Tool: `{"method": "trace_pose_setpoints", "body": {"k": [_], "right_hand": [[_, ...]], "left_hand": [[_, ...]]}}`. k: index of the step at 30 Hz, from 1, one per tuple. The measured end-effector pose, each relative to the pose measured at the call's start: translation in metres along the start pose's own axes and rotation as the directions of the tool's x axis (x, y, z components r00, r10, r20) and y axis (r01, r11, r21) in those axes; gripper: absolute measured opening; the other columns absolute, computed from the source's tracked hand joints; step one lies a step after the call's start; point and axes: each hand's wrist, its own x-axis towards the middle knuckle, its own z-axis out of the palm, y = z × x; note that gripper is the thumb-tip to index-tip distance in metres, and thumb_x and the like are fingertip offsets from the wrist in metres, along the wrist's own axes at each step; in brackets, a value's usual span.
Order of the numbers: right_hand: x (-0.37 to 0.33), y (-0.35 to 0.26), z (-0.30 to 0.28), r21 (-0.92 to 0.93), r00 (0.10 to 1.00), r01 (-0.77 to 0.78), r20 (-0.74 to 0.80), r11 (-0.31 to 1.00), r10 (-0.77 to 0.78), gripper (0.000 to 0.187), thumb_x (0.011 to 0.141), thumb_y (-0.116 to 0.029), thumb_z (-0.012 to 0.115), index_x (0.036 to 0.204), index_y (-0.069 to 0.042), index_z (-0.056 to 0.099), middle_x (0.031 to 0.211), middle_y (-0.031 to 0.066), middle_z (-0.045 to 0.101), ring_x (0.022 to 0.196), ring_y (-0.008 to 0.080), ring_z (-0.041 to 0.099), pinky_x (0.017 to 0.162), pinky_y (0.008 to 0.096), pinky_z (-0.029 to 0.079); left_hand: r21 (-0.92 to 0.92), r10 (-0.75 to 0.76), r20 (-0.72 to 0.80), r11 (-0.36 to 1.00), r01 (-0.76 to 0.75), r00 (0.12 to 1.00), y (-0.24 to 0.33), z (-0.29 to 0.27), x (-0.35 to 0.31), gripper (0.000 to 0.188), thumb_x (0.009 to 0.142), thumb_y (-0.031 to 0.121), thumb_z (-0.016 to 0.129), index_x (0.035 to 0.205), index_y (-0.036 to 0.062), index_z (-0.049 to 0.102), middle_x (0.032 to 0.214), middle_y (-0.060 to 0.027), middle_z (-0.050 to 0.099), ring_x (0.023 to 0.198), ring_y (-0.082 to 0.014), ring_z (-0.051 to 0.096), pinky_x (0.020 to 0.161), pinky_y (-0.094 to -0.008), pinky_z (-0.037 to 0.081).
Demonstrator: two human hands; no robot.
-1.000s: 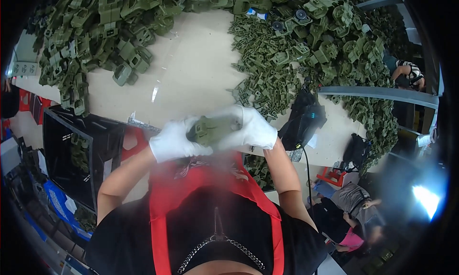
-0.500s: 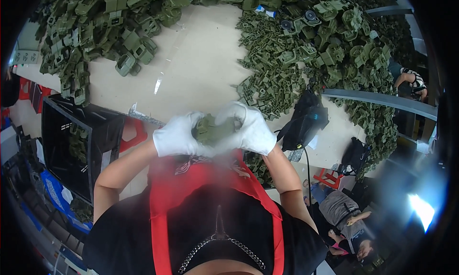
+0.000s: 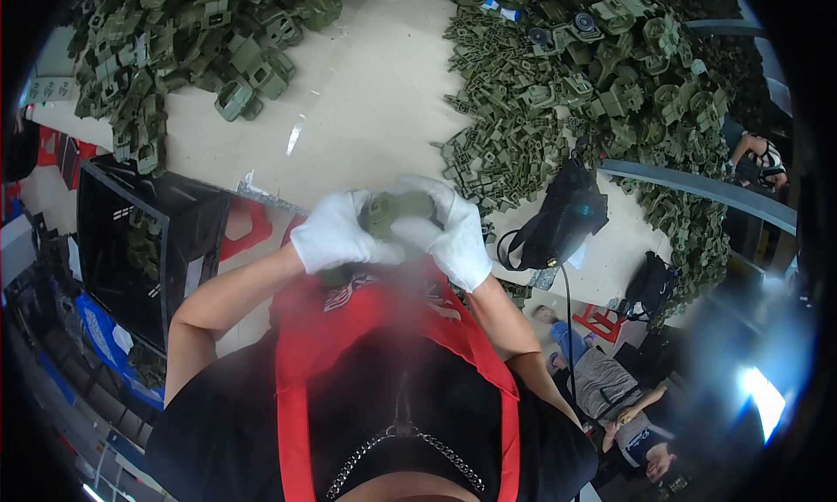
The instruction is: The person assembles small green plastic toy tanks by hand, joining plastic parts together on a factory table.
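Observation:
In front of my red apron (image 3: 340, 327), both white-gloved hands hold one olive-green moulded plastic part (image 3: 392, 212) shaped like a toy vehicle body. My left hand (image 3: 334, 232) closes round its left side. My right hand (image 3: 459, 240) grips the right side, its fingers over the top and its thumb across the near face. The gloves cover much of the part, and haze blurs its lower edge. Beyond the hands, a heap of small green pieces (image 3: 497, 149) lies on the pale table (image 3: 366, 92). Larger green bodies (image 3: 257, 70) are piled at the far left.
At the left stands a black crate (image 3: 196, 232) with green parts inside. Right of my hands lies a black bag (image 3: 562, 218) with a cable (image 3: 567, 297). A grey metal bar (image 3: 697, 179) crosses the right-hand pile. Lower right, a co-worker (image 3: 610, 384) is near a red stool (image 3: 597, 323).
The part has turned a little between my hands. My right-hand fingers have shifted on it, with the thumb now over its near face. The view has moved slightly.

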Motion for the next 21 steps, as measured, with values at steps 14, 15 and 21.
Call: {"method": "trace_pose_setpoints", "body": {"k": [14, 15, 21], "right_hand": [[0.004, -0.006, -0.028, -0.087, 0.984, -0.003, 0.178, 0.996, 0.019, 0.068, 0.073, 0.005, 0.069, 0.136, 0.004, 0.043, 0.120, 0.0106, 0.058, 0.109, 0.0157, 0.056, 0.095, 0.0277, 0.045], [-0.002, -0.009, -0.026, -0.137, 0.986, 0.087, 0.157, 0.987, -0.065, 0.070, 0.071, 0.003, 0.071, 0.136, 0.002, 0.044, 0.118, 0.0105, 0.060, 0.109, 0.0155, 0.057, 0.095, 0.0275, 0.045], [0.000, 0.023, -0.028, -0.368, 0.983, 0.110, 0.177, 0.923, -0.047, 0.079, 0.066, -0.001, 0.078, 0.138, -0.006, 0.046, 0.116, 0.0124, 0.062, 0.112, 0.0158, 0.056, 0.096, 0.0288, 0.044]], "left_hand": [[0.367, 0.262, -0.009, 0.899, -0.240, 0.965, 0.020, 0.007, 0.004, 0.083, 0.066, 0.031, 0.082, 0.132, -0.0017, 0.043, 0.116, -0.0197, 0.060, 0.108, -0.0294, 0.060, 0.093, -0.0356, 0.046], [0.366, 0.347, -0.021, 0.875, -0.316, 0.937, 0.023, 0.010, -0.002, 0.082, 0.066, 0.034, 0.082, 0.131, -0.0003, 0.044, 0.114, -0.0197, 0.060, 0.107, -0.0315, 0.060, 0.092, -0.0381, 0.046], [0.663, 0.448, -0.049, 0.683, -0.307, 0.893, -0.002, 0.018, -0.002, 0.083, 0.068, 0.036, 0.080, 0.135, 0.0054, 0.041, 0.110, -0.0194, 0.060, 0.102, -0.0385, 0.057, 0.090, -0.0456, 0.044]]}}
